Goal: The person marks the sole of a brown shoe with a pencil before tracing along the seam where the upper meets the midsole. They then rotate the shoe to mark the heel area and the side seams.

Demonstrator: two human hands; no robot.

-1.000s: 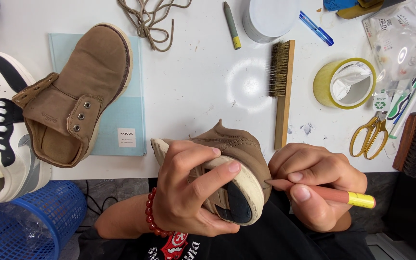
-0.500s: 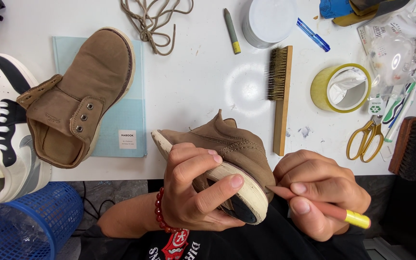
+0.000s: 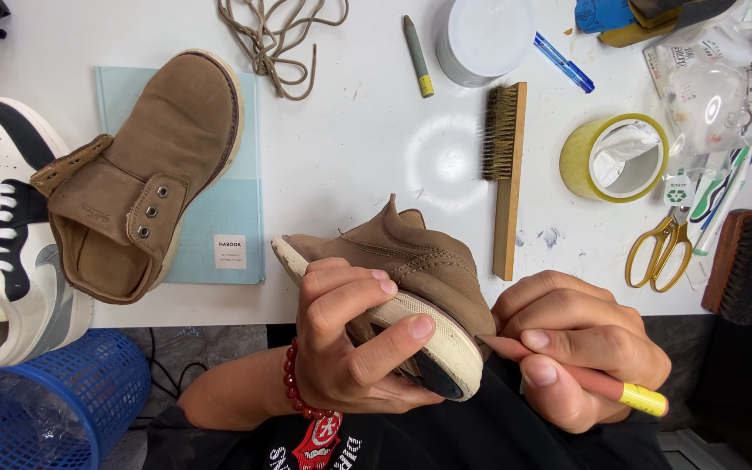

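The left hand is wrapped tight around a small tan suede boot with a cream sole, held at the near edge of the white counter. The right hand is closed on a pink stick with a yellow end; its tip touches the sole. A second tan suede boot lies on a pale blue book.

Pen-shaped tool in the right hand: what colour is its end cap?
Yellow, on a pinkish-brown tool; the head view shows it.

Shoe-care workbench: brushes, tape roll, scissors, unlaced boot.
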